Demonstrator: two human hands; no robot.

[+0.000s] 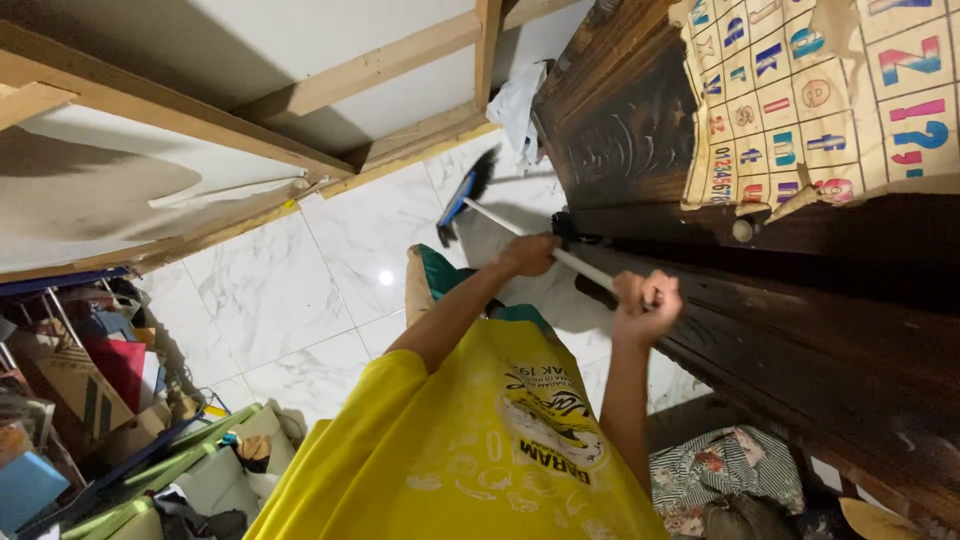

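Yellow shirt (pixel 470 450) fills the near view; beyond it both hands clamp one pale broom handle (pixel 590 270), the right hand (pixel 645 305) nearer, the left hand (pixel 527 253) farther along, spaced apart seemingly for leverage; the broom (pixel 465 195), blue-backed with dark bristles, rests angled on the white marble floor (pixel 300 290) beside a dark carved wooden door (pixel 800 310); a torn alphabet chart (pixel 830 90) hangs there; clutter (pixel 90 420) sits left.

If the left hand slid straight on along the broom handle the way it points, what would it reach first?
Most likely the blue broom head, resting on the white marble floor. The left hand grips the white handle, and nothing else shows along that line; depth is hard to judge.
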